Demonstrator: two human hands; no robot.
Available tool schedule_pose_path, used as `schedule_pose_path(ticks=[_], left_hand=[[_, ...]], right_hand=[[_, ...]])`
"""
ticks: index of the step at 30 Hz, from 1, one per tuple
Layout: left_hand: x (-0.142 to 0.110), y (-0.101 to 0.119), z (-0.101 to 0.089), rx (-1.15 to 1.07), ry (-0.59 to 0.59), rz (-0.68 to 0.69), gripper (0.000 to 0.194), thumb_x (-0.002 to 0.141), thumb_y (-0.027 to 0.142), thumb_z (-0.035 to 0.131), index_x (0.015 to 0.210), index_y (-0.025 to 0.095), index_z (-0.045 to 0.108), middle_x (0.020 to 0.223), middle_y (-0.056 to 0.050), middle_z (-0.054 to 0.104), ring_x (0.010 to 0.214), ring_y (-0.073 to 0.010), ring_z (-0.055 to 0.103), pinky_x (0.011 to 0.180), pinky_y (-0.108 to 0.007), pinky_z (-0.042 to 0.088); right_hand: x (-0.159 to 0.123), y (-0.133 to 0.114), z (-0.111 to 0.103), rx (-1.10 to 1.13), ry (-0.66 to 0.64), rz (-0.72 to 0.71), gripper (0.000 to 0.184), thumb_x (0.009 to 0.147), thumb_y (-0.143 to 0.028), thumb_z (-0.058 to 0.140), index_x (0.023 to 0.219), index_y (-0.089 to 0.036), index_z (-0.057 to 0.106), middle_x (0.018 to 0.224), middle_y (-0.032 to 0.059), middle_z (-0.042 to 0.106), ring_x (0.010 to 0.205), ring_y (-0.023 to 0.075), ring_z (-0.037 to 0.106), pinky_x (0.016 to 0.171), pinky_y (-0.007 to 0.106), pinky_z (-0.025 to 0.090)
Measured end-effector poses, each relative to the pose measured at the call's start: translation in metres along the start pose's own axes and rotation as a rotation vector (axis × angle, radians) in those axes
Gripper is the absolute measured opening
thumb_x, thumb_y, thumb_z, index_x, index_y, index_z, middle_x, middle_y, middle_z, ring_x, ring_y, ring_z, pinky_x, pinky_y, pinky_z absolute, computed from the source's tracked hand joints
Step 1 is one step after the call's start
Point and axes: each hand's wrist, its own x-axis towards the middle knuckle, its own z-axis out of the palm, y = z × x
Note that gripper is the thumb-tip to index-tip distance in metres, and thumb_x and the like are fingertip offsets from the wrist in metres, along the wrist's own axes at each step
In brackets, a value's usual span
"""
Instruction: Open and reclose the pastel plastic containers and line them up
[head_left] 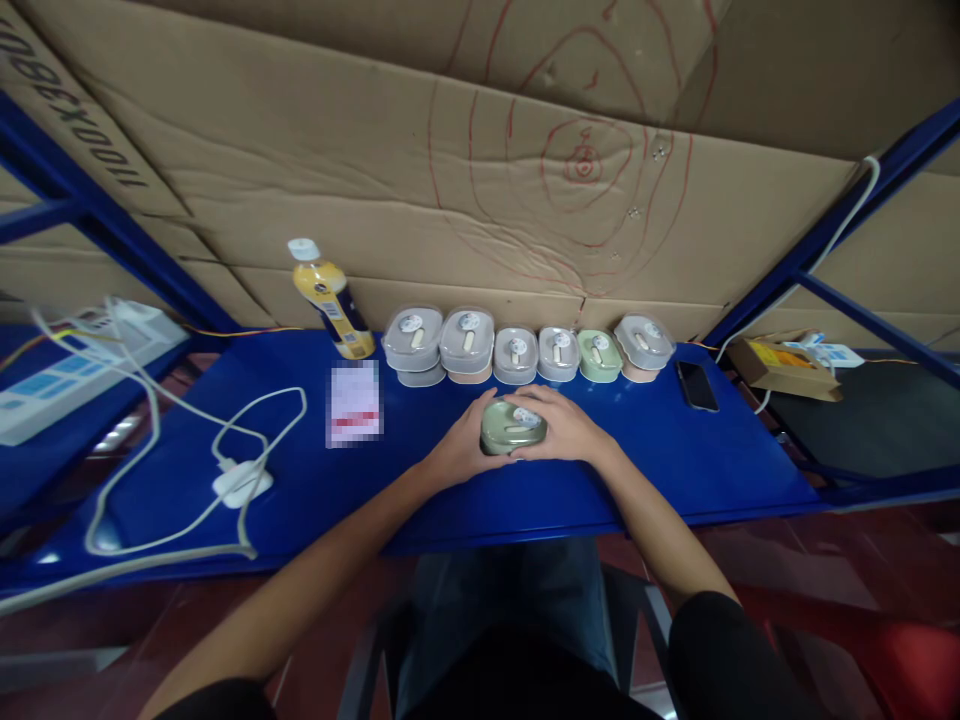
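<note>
Blue metal desk (712,450) inspected at the moment shown. Contact: left hand (459,447) and right hand (564,425) together at the near middle of the desk, clamped from opposite sides on a green box (513,432), fingers (537,402) curled over its lid. White round label visible on the lid between the hands; latch condition not determinable. Position of the green box: just in front of a line of six lidded boxes (516,355) along the back edge, apart from that line. Line composition: mostly clear or grey lids, one green box (600,355) fifth from the left, several with pale or peach bases showing beneath. Count at this moment: six in line, one in hands. Left of the line, a tilted bottle (330,300) with white cap and a card (354,403), pixelated and unreadable. Right of the line, a phone (697,385), dark, lying flat. Further left, a white cable (240,482) looped across the desk, and a power strip (75,375) on a side shelf. Behind everything, cardboard (375,200) marked with red rings.
</note>
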Motion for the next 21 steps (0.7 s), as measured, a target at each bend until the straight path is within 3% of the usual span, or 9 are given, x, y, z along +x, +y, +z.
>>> schedule_pose_path(ticks=[12,21], left_hand=[[-0.004,-0.001,0.006,0.056,-0.004,0.071,0.113,0.078,0.041,0.088,0.165,0.018,0.019,0.164,-0.024,0.037,0.154,-0.043,0.04,0.126,-0.06,0.038],[-0.004,-0.001,0.002,0.071,-0.051,0.077,0.105,0.082,0.047,0.085,0.163,0.016,0.026,0.163,-0.024,0.041,0.153,-0.0416,0.041,0.126,-0.06,0.038]], right_hand=[[0.002,-0.002,0.007,-0.088,-0.004,0.039,0.085,0.074,-0.06,0.09,0.146,-0.026,0.061,0.134,0.0125,0.066,0.118,0.0347,0.066,0.106,0.054,0.054],[-0.032,0.007,0.022,-0.173,0.052,0.011,0.092,0.086,-0.067,0.076,0.162,-0.028,0.043,0.163,0.0176,0.041,0.146,0.0423,0.046,0.118,0.063,0.045]])
